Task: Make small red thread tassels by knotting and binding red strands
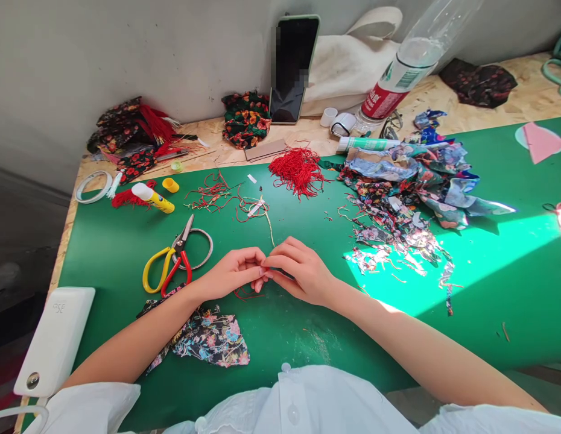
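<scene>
Opposite a red-labelled bottle (391,87), left hand (239,271) and right hand (300,269) pinch red thread (266,271)

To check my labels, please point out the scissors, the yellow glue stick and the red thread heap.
Scissors (179,246): head view, on the pivot.
Yellow glue stick (160,202): head view, on its yellow barrel.
Red thread heap (298,171): head view, on its middle.

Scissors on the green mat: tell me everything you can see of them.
The scissors have silvery, metallic-looking blades, dark around the pivot, and two smooth handles, one yellow and one red. They lie on the green mat, left of the left hand, overlapping a grey ring. The blades point away from the person and look closed or nearly so. Neither hand holds them. Whether the red handle touches the floral fabric is unclear.
</scene>
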`<action>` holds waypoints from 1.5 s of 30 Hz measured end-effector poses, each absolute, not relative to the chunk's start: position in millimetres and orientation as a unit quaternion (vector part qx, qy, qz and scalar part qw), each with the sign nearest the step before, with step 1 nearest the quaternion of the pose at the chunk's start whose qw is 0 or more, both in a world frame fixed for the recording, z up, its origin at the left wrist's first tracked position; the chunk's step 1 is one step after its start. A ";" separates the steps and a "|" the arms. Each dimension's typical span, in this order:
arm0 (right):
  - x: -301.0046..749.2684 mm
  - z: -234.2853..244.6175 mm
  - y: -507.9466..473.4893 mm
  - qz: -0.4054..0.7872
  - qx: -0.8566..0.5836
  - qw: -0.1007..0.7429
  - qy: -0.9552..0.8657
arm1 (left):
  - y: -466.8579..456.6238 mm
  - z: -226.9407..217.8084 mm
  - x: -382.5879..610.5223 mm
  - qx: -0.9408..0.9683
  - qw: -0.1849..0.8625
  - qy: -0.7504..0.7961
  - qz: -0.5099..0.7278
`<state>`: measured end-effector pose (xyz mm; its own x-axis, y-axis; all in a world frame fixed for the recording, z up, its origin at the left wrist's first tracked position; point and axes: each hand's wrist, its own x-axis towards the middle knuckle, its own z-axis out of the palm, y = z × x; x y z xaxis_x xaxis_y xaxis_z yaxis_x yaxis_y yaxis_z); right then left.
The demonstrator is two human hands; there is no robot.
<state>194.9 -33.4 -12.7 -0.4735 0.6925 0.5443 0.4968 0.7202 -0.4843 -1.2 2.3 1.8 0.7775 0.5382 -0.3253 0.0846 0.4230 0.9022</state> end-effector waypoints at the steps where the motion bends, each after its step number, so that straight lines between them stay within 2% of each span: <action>1: 195.1 -13.0 -33.4 0.131 -0.348 0.375 -0.849 | 2.3 1.3 -1.6 0.518 0.788 0.300 0.142; 12: 195.1 -15.4 -34.1 0.130 -0.332 0.382 -0.853 | 2.1 2.9 -1.6 0.515 0.789 0.311 0.127; 19: 198.7 -8.2 -30.0 -0.043 -0.329 0.292 -0.897 | 2.2 2.6 -2.5 0.527 0.785 0.300 0.125; 26: 195.2 -9.5 -30.8 -0.122 -0.324 0.274 -0.897 | 2.0 5.3 -1.6 0.527 0.785 0.307 0.112; 38: 194.4 -8.3 -31.6 -0.136 -0.336 0.271 -0.892 | 1.3 4.3 -2.1 0.534 0.779 0.310 0.111; 45: 196.1 -9.0 -32.0 -0.102 -0.313 0.277 -0.903 | 1.5 5.3 -1.3 0.540 0.772 0.318 0.109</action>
<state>196.1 -32.0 -9.0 -0.6508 0.5090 0.5634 0.6214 0.7834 0.0100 -1.3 1.5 5.3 0.7738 0.5121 -0.3728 0.1746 0.3934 0.9026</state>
